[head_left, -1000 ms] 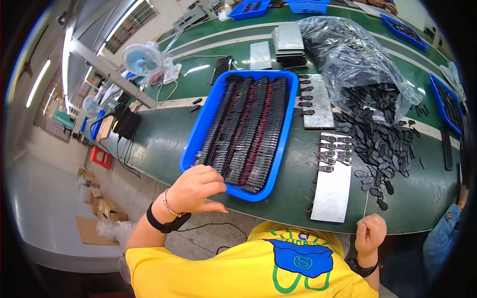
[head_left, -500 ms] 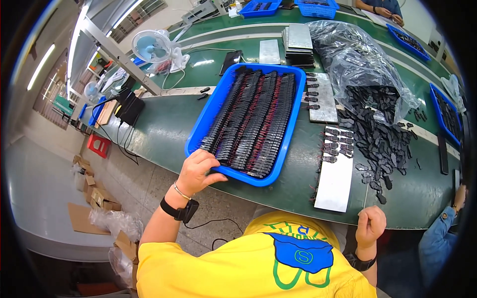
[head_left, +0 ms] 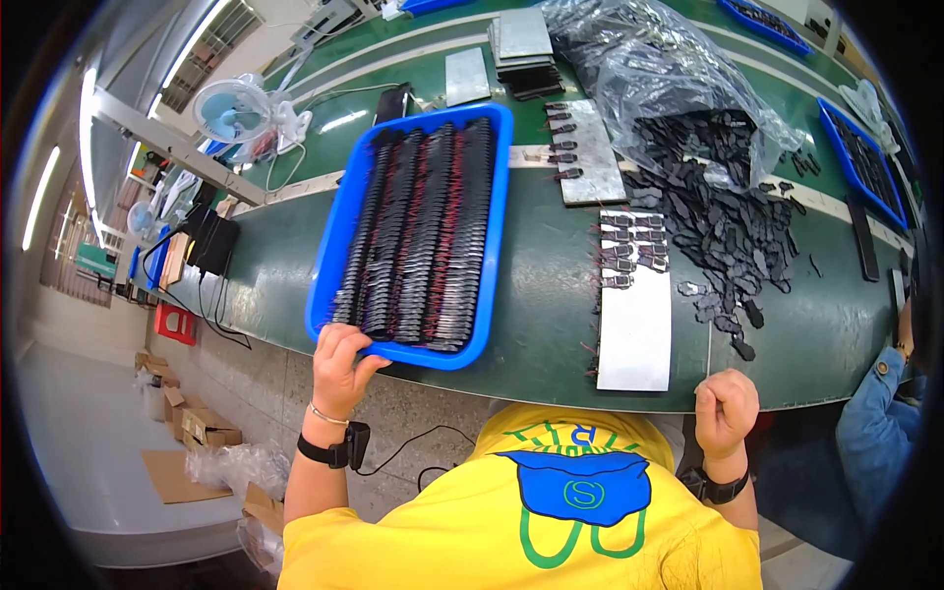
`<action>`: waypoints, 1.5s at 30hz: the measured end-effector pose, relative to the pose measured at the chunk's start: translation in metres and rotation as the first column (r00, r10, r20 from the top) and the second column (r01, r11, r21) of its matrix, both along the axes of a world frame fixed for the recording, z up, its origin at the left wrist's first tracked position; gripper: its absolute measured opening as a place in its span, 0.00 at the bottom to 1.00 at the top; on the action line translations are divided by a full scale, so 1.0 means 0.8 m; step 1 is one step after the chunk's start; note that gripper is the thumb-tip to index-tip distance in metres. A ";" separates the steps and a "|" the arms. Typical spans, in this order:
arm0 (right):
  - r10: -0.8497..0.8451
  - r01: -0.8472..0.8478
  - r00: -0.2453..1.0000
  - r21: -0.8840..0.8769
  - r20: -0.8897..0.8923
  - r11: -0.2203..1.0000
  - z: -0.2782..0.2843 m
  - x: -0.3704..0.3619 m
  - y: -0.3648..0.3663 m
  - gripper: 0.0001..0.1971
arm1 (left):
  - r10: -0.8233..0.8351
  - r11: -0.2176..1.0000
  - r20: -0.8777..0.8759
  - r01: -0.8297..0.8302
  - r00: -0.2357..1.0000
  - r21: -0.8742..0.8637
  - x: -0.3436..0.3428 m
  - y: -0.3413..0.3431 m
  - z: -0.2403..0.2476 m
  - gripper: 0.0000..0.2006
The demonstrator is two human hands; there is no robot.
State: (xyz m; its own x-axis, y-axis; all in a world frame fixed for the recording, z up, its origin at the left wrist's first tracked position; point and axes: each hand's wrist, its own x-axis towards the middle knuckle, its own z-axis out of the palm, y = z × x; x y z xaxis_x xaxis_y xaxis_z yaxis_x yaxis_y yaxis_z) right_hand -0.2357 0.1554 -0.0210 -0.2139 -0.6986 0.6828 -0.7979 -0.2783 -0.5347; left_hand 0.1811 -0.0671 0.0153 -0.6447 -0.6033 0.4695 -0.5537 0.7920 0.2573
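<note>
A blue plastic tray (head_left: 495, 236) holds rows of small black parts with red wires (head_left: 418, 236), packed upright and close together. My left hand (head_left: 341, 366) grips the tray's near left corner, fingers over the rim and thumb along the near side. My right hand (head_left: 726, 405) is curled into a loose fist at the table's front edge, with nothing showing in it. Between the hands lies a pale metal plate (head_left: 634, 339) with several black wired pieces (head_left: 618, 250) on its far half. Right of that plate is a heap of loose black pieces (head_left: 733, 231).
A clear plastic bag (head_left: 678, 74) spills black pieces at the back. Another plate (head_left: 588, 147) and a plate stack (head_left: 521, 44) stand beyond the green table's (head_left: 546, 295) middle. A fan (head_left: 231, 110) stands far left. At the right, a co-worker's sleeve (head_left: 875, 423) shows beside another blue tray (head_left: 865, 162).
The tray, with my left hand on its corner, has slid left and turned slightly, widening the gap to the metal plates. My right hand stays closed at the table edge. The view has shifted.
</note>
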 end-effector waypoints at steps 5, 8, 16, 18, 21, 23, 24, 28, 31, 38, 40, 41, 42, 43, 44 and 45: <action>0.046 -0.046 0.999 0.011 0.003 0.999 0.005 -0.003 -0.001 0.05 | 0.056 0.998 -0.021 -0.056 0.998 -0.027 0.018 0.000 -0.007 0.13; 0.077 -0.077 0.997 0.027 0.006 0.997 0.008 -0.003 -0.002 0.04 | 0.045 0.999 -0.021 -0.045 0.999 -0.005 0.023 -0.005 -0.004 0.13; 0.174 -0.176 0.984 0.114 0.032 0.978 0.041 -0.006 -0.046 0.06 | 0.028 0.999 -0.028 -0.027 0.999 0.042 0.035 -0.018 -0.006 0.13; 0.223 -0.217 0.975 0.165 -0.017 0.962 0.052 -0.009 -0.069 0.09 | 0.028 0.999 -0.008 -0.028 1.000 0.047 0.031 -0.019 -0.001 0.14; 0.209 -0.181 0.973 0.240 -0.099 0.954 0.052 -0.008 -0.117 0.09 | 0.007 0.992 -0.077 -0.017 0.997 -0.129 -0.004 0.005 0.024 0.16; 0.195 -0.149 0.969 0.278 -0.148 0.949 0.044 -0.006 -0.142 0.09 | 0.002 0.977 -0.113 -0.026 0.994 -0.211 -0.034 0.031 0.032 0.18; 0.178 -0.111 0.965 0.313 -0.194 0.943 0.041 -0.005 -0.150 0.09 | -0.119 0.990 -0.250 0.097 0.961 -0.100 -0.052 0.044 0.034 0.18; 0.176 -0.074 0.945 0.343 -0.275 0.936 0.028 -0.007 -0.159 0.09 | -0.536 0.770 -0.312 0.606 0.785 0.201 -0.135 0.063 0.039 0.15; 0.178 -0.070 0.936 0.334 -0.303 0.940 0.025 -0.002 -0.156 0.09 | -0.572 0.632 -0.373 0.683 0.730 0.367 -0.196 0.063 0.023 0.13; 0.162 -0.100 0.955 0.246 -0.247 0.964 0.036 0.016 -0.113 0.10 | 0.393 -0.063 -0.513 0.579 0.763 0.813 -0.259 0.059 -0.005 0.12; 0.166 -0.124 0.963 0.193 -0.215 0.973 0.043 0.028 -0.095 0.12 | 0.349 -0.107 -0.502 0.566 0.791 0.818 -0.262 0.057 -0.009 0.11; 0.164 -0.132 0.966 0.165 -0.198 0.977 0.045 0.032 -0.089 0.13 | 0.295 -0.148 -0.500 0.556 0.814 0.818 -0.263 0.056 -0.011 0.11; 0.165 -0.133 0.968 0.169 -0.188 0.977 0.046 0.036 -0.084 0.13 | 0.240 -0.188 -0.498 0.543 0.833 0.818 -0.263 0.057 -0.013 0.10; 0.173 -0.143 0.968 0.167 -0.179 0.976 0.045 0.041 -0.081 0.13 | 0.242 -0.191 -0.488 0.535 0.838 0.823 -0.261 0.059 -0.016 0.10; 0.176 -0.148 0.969 0.165 -0.172 0.975 0.046 0.044 -0.077 0.14 | 0.232 -0.168 -0.495 0.536 0.837 0.828 -0.262 0.061 -0.018 0.10; 0.179 -0.152 0.970 0.162 -0.165 0.975 0.046 0.047 -0.075 0.15 | 0.221 -0.144 -0.501 0.536 0.837 0.832 -0.262 0.063 -0.019 0.09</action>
